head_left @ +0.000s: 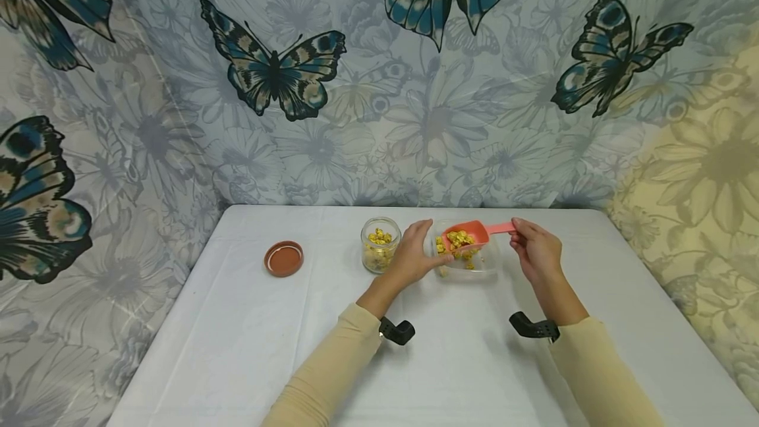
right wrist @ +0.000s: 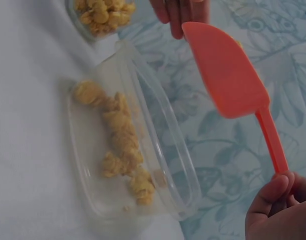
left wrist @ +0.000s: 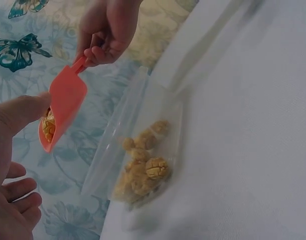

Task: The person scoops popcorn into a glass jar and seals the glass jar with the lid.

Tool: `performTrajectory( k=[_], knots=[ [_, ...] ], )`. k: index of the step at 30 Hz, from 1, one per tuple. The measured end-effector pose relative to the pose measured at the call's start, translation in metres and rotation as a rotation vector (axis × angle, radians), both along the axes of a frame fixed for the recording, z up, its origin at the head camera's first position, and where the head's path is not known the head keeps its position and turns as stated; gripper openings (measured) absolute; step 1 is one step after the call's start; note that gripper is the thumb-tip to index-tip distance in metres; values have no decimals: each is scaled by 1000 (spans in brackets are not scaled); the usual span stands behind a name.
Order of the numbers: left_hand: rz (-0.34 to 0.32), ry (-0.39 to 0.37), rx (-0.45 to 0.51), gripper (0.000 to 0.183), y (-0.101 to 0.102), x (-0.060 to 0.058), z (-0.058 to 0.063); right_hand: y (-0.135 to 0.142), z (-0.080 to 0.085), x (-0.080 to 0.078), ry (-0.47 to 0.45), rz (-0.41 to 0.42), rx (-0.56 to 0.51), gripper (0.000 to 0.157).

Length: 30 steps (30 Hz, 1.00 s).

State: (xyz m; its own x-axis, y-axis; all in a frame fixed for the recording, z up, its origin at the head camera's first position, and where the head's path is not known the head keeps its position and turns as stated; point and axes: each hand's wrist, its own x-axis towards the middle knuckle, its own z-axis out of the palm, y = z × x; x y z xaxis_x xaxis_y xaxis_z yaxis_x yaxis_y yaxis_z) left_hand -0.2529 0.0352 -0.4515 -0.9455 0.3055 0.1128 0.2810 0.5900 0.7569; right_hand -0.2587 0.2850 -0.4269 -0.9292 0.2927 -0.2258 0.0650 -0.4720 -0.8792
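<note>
In the head view my right hand (head_left: pixel 538 252) pinches the handle of a coral-red scoop (head_left: pixel 476 232), which carries yellow popcorn (head_left: pixel 459 238). The scoop is held above a clear plastic container (head_left: pixel 483 269) with more popcorn (right wrist: pixel 124 132) inside. My left hand (head_left: pixel 412 257) is between the glass jar (head_left: pixel 379 262) and the container, thumb stretched toward the scoop's front edge. In the left wrist view its thumb (left wrist: pixel 28 111) overlaps the scoop's rim; whether they touch I cannot tell. The jar is lidless and holds popcorn, partly behind the left hand.
A round reddish-brown lid (head_left: pixel 283 259) lies on the white-covered table (head_left: pixel 237 348), left of the jar. Behind the table hangs a floral cloth (head_left: pixel 367 163) with butterflies. Both wrists wear black camera bands (head_left: pixel 397 331).
</note>
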Motion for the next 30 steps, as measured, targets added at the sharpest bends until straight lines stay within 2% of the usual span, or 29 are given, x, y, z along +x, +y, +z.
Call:
performTrajectory(
  k=[7, 16, 24, 30],
  knots=[
    [9, -18, 24, 86, -2, 2, 7, -3, 2, -5, -11, -10, 42, 12],
    [-5, 23, 50, 87, -9, 3, 16, -9, 7, -10, -18, -15, 74, 5],
    [-7, 58, 51, 87, -15, 3, 23, -15, 13, -12, -32, 0, 43, 5],
    [16, 70, 50, 87, -20, 4, 26, -19, 16, -11, -17, 28, 19, 8]
  ],
)
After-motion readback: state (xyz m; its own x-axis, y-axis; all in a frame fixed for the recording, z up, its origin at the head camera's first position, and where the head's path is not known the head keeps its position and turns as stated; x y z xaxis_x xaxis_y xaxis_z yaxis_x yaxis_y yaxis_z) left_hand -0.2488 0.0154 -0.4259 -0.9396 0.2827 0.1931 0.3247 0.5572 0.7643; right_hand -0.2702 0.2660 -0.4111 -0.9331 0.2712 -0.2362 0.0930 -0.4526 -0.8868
